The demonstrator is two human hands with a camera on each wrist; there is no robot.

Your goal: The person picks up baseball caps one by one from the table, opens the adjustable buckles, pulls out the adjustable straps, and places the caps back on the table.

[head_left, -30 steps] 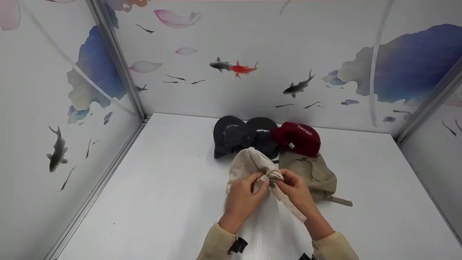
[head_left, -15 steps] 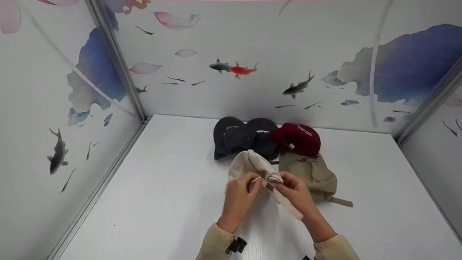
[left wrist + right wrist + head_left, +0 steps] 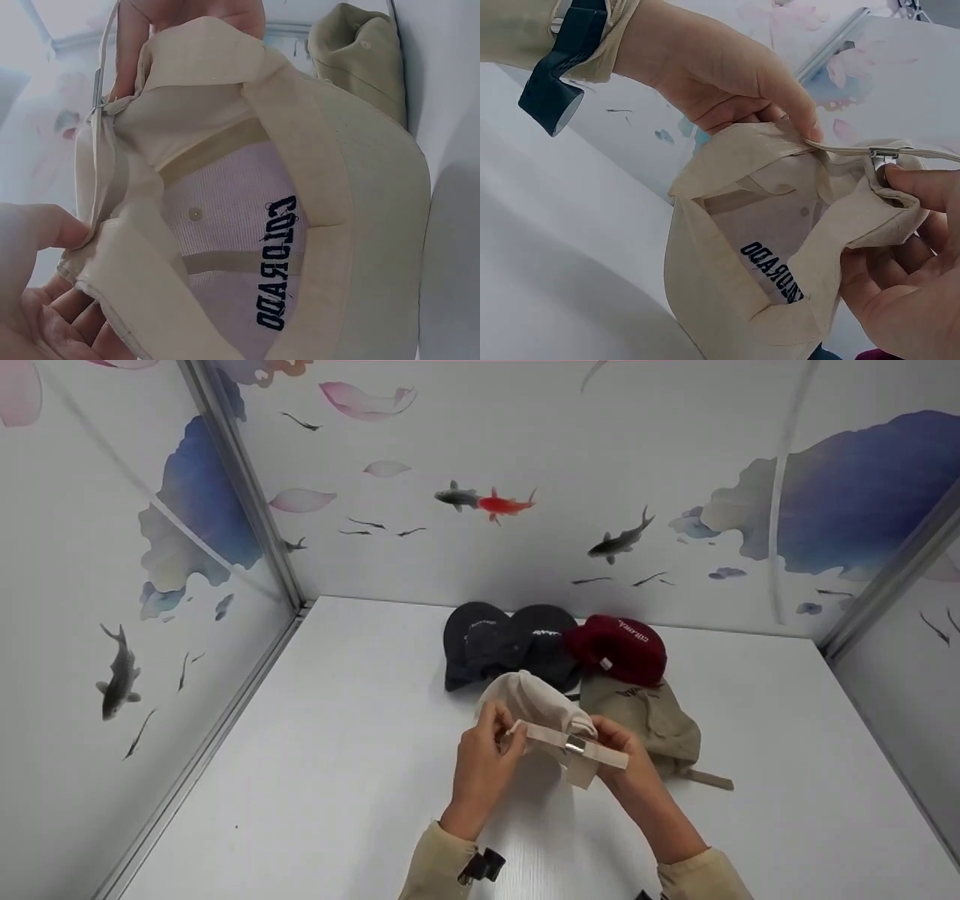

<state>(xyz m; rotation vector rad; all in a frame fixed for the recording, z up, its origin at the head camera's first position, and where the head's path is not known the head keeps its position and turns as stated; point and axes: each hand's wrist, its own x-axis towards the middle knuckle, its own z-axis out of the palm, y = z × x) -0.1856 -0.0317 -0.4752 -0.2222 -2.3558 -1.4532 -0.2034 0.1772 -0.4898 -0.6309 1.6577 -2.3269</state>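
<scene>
Both hands hold a cream baseball cap [image 3: 529,697] over the white table, its inside facing the wrist cameras with dark stitched letters [image 3: 276,262]. My left hand [image 3: 484,757] pinches the cap's back edge where the adjusting strap [image 3: 544,733] starts, thumb on top. With its thumb by the metal buckle [image 3: 575,743], my right hand [image 3: 619,750] grips the other back edge. The strap runs through the buckle, and its free end sticks out to the right. In the right wrist view the right thumb touches the buckle [image 3: 883,156]; some fingers are hidden behind the cloth.
Behind the held cap lie two dark caps [image 3: 476,649] [image 3: 547,637], side by side. A dark red cap [image 3: 619,649] rests partly on a khaki cap [image 3: 652,727], whose strap [image 3: 709,778] points right. Printed panels [image 3: 480,555] wall the white table [image 3: 315,735].
The left hand has shifted slightly left and up, drawing the strap straighter. The strap's free end has swung from pointing down-right to nearly level, and the buckle now faces the head camera.
</scene>
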